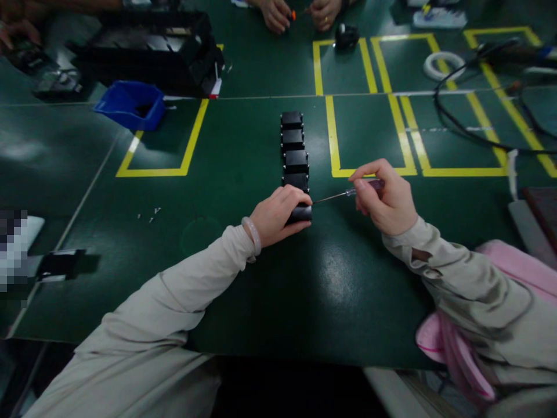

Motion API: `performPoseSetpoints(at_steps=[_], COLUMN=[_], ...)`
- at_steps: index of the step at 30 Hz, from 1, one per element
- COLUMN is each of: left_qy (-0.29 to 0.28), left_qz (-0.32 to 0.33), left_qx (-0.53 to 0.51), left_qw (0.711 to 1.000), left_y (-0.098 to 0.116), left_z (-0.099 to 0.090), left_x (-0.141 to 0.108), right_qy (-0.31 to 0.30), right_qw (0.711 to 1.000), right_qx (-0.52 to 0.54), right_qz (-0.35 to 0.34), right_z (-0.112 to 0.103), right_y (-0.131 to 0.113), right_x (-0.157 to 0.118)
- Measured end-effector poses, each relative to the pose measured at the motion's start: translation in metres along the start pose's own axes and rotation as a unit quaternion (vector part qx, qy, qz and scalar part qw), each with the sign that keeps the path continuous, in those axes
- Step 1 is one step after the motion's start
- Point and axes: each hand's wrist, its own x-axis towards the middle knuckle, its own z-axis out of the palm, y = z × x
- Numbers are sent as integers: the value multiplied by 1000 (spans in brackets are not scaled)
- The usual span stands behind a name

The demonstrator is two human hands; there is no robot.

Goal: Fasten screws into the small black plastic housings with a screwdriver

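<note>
My left hand (278,216) is closed around a small black block (300,213) at the near end of a row of similar black blocks (296,159). Small silvery screws stick out at the sides of those blocks. In my right hand (385,200) is a screwdriver (350,191), its handle pinched between thumb and fingers. The thin shaft points left, and its tip meets the right side of the held block, though the exact contact is too small to tell. Several loose screws (151,219) lie on the green table (243,278) left of my left hand.
A blue bin (130,105) stands at the left, before a black rack (174,52). Yellow tape (333,139) marks rectangles. A tape roll (444,65) and black cable (439,104) lie at the right. Another person's hands (276,14) are across the table; pink cloth (517,267) is by my right arm.
</note>
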Motion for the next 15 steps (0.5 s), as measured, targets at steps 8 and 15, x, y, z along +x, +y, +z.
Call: performPoseSetpoints(at_steps=[8, 15], left_qy=[-1, -1], left_qz=[-2, -2], left_qx=[1, 3], left_qw=[1000, 1000], left_y=[2, 1], left_z=[-2, -1], left_x=[1, 0], right_qy=[-3, -8], right_qw=[1000, 1000], right_qx=[13, 7], right_qz=[-14, 10], right_z=[0, -1], right_y=[3, -2], right_x=[0, 0])
